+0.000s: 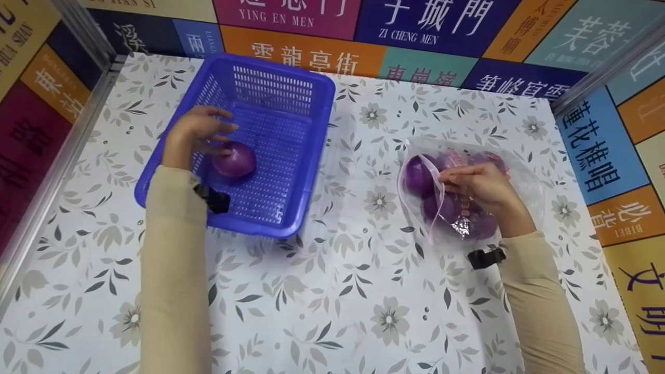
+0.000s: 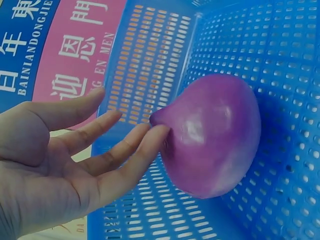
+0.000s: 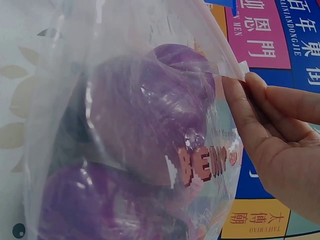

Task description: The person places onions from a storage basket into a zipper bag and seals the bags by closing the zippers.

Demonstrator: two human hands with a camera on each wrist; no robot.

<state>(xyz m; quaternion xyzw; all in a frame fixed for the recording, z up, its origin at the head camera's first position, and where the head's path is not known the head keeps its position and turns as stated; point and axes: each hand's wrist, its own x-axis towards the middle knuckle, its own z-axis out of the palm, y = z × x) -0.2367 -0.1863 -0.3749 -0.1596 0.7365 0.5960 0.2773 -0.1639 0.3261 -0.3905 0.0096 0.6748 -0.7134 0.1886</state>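
Note:
A purple onion [image 1: 235, 160] lies in the blue plastic basket [image 1: 306, 171], its pointed tip toward my left hand [image 1: 200, 130]. That hand reaches over the basket's left side with fingers spread and loosely bent. In the left wrist view, the fingertips of my left hand [image 2: 80, 160] are right at the tip of the onion [image 2: 215, 135]. My right hand [image 1: 486, 187] pinches the rim of a clear zip bag [image 1: 519, 208] between thumb and fingers. Several purple onions [image 1: 439, 208] show through the bag, and its mouth gapes toward the left. Red print marks the bag [image 3: 205, 167].
A white tablecloth [image 1: 332, 291] with grey flowers and leaves covers the table. Panels [image 1: 426, 26] with large characters stand along the back and both sides. The basket is at the back left, the bag at the right, with a stretch of cloth between them.

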